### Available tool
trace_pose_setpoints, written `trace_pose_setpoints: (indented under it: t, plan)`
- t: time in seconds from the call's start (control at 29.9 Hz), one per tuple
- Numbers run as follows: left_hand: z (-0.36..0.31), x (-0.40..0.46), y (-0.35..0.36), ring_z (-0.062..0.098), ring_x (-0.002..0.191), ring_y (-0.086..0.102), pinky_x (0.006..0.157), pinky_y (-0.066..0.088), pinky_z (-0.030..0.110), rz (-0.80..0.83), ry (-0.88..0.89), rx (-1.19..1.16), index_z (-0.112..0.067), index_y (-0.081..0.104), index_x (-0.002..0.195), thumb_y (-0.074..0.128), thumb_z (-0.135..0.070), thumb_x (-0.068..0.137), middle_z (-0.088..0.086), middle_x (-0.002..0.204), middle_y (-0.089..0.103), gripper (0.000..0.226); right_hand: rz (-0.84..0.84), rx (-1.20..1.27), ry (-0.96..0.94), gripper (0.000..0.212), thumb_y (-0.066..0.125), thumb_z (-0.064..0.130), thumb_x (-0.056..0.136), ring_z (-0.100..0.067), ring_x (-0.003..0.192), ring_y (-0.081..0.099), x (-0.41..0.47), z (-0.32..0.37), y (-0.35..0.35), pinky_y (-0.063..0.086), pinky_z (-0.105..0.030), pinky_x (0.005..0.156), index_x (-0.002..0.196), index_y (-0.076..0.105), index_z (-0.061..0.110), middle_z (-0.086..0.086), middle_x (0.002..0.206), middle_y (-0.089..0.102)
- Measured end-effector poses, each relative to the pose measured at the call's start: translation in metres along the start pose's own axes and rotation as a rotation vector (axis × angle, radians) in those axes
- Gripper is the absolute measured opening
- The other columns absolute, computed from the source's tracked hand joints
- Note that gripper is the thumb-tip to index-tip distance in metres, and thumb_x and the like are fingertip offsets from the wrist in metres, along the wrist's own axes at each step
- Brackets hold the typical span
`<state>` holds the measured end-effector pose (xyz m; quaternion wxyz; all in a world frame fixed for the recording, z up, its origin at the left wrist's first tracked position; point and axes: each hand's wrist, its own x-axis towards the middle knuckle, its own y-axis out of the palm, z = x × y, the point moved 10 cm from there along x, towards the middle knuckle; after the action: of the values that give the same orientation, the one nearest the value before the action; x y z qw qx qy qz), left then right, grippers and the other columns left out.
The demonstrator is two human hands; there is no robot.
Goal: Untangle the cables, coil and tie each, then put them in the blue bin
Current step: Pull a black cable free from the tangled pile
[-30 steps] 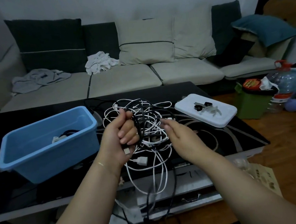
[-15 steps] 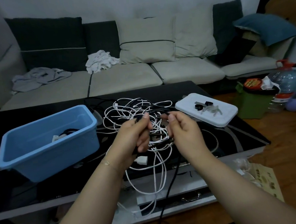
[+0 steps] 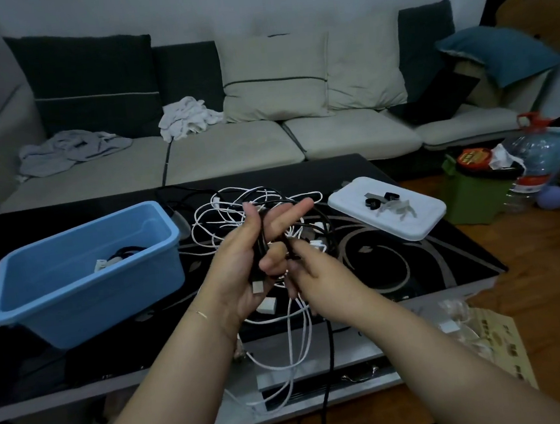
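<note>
A: Your left hand (image 3: 248, 266), where is it?
B: Raised over the near table edge, palm up, a black cable (image 3: 262, 244) across it; lower fingers curl round the strands, index and middle point out straight.
A: And your right hand (image 3: 315, 276)?
B: Just right of it, touching; fingertips pinch the same black cable, which drops past the table front.
A: The rest?
B: White cables (image 3: 234, 212) tangled on the black table (image 3: 414, 267), beyond your hands. Blue bin (image 3: 83, 282) at left, a coiled cable inside. White lid (image 3: 419, 219) at right.
</note>
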<state>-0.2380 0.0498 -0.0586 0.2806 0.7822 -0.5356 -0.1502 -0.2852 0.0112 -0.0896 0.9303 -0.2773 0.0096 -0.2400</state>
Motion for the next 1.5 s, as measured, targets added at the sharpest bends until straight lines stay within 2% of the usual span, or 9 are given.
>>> trace_pose_setpoints:
  t: [0.13,0.27,0.43,0.53,0.67,0.9,1.07,1.27,1.5]
  plan:
    - [-0.005,0.0,-0.006,0.004,0.037,0.035,0.039,0.033,0.014,-0.015,0.024,-0.008,0.003,0.038,0.133,0.028,-0.025,0.102,0.009,0.12,0.067,0.043,0.173,-0.104,0.046,0.043,0.039,0.016,0.1,-0.014,0.051,0.055,-0.003,-0.005,0.022,0.054,-0.038,0.061,0.136,0.029,0.036,0.006,0.068,0.061]
    - [-0.017,0.0,-0.013,0.011,0.059,0.063,0.058,0.055,0.024,-0.084,0.138,0.145,0.003,0.051,0.103,0.036,-0.014,0.102,-0.003,0.066,0.059,0.023,0.373,-0.247,0.052,0.077,0.048,0.009,0.092,-0.03,0.081,0.063,-0.015,-0.009,0.039,0.054,-0.044,0.077,0.145,0.005,0.046,-0.013,0.091,0.065]
    - [-0.014,0.0,-0.011,0.025,0.104,0.068,0.091,0.055,0.034,-0.094,0.169,0.519,-0.003,0.048,0.075,0.03,-0.009,0.105,0.004,0.071,0.063,0.035,0.279,-0.297,0.065,0.04,0.042,0.018,0.1,-0.003,0.069,0.059,-0.009,-0.011,0.028,0.044,-0.015,0.061,0.137,0.042,0.032,0.004,0.077,0.063]
    - [-0.011,0.0,-0.01,0.021,0.104,0.068,0.092,0.054,0.031,-0.135,0.194,0.774,-0.01,0.047,0.118,0.031,-0.01,0.104,0.005,0.087,0.067,0.021,0.248,-0.306,0.023,0.024,0.047,0.029,0.098,0.003,0.058,0.051,-0.008,-0.004,0.023,0.039,-0.017,0.056,0.121,0.054,0.028,0.013,0.07,0.056]
    - [0.0,0.003,-0.006,0.012,0.092,0.069,0.084,0.056,0.036,-0.091,0.191,1.133,-0.018,0.002,0.152,0.033,-0.012,0.104,-0.005,0.105,0.069,0.058,0.328,-0.323,0.019,0.016,0.054,0.025,0.094,0.0,0.059,0.047,-0.009,-0.007,0.024,0.042,-0.016,0.059,0.106,0.055,0.015,0.013,0.073,0.051]
    - [0.003,0.005,-0.028,0.029,0.085,0.064,0.08,0.05,0.043,-0.082,0.057,1.779,-0.012,0.046,0.115,0.031,-0.038,0.102,0.005,0.095,0.068,0.032,0.241,-0.359,0.029,0.014,0.056,0.029,0.094,-0.008,0.061,0.046,-0.005,-0.014,0.0,0.039,-0.029,0.06,0.083,0.058,0.022,0.006,0.068,0.051]
    - [0.013,0.006,-0.032,0.016,0.073,0.057,0.073,0.049,0.037,0.002,-0.091,1.678,-0.015,0.056,0.083,0.028,-0.085,0.076,-0.004,0.075,0.059,0.075,-0.031,-0.456,0.018,0.018,0.059,0.045,0.085,-0.014,0.078,0.06,-0.002,-0.006,-0.03,0.046,-0.031,0.065,0.082,0.063,0.028,0.006,0.079,0.065]
    - [0.033,-0.005,-0.022,0.015,0.043,0.051,0.045,0.04,0.024,0.24,-0.261,1.264,0.001,0.053,0.096,0.063,-0.026,0.092,0.007,0.064,0.046,0.029,-0.036,-0.086,-0.033,0.017,0.073,0.033,0.081,-0.005,0.065,0.051,0.0,-0.01,-0.036,0.043,-0.032,0.067,0.08,0.058,0.028,0.011,0.066,0.056]
    - [0.025,-0.017,-0.002,0.009,0.03,0.039,0.041,0.031,0.018,0.356,-0.221,0.87,-0.004,0.064,0.114,0.046,-0.035,0.096,-0.004,0.04,0.033,0.039,-0.091,0.324,-0.119,0.006,0.063,0.011,0.088,-0.018,0.067,0.055,0.003,0.001,-0.046,0.044,-0.027,0.068,0.09,0.061,0.016,-0.009,0.07,0.059]
